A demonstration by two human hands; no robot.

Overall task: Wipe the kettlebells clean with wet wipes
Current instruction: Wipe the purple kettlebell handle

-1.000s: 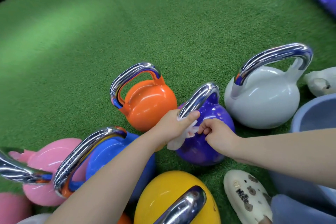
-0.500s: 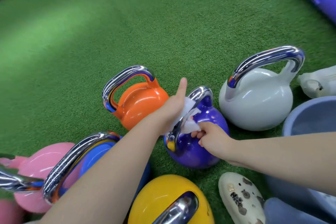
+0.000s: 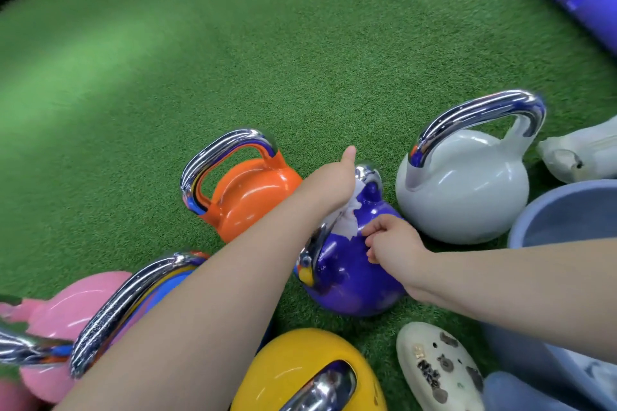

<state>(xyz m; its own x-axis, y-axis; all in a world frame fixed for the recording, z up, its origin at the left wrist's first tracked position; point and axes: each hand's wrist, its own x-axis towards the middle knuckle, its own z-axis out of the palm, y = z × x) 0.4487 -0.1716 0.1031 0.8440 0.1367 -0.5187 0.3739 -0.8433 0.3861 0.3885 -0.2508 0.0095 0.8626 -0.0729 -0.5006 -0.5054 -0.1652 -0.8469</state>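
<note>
Risk sits with the purple kettlebell (image 3: 347, 277) on the green turf (image 3: 233, 77), between the orange kettlebell (image 3: 253, 197) and the grey kettlebell (image 3: 467, 190); your left hand (image 3: 334, 180), thumb raised, presses the white wet wipe (image 3: 347, 220) around its chrome handle (image 3: 312, 243); your right hand (image 3: 390, 240), fingers curled, seems to pinch the wipe's edge; pull too hard and the thin wipe may tear, or the bell could tip against its neighbours.

Bright, even overhead light w/ glare on chrome handles (image 3: 474, 113), fisheye bending at edges, slight blur far corners.
</note>
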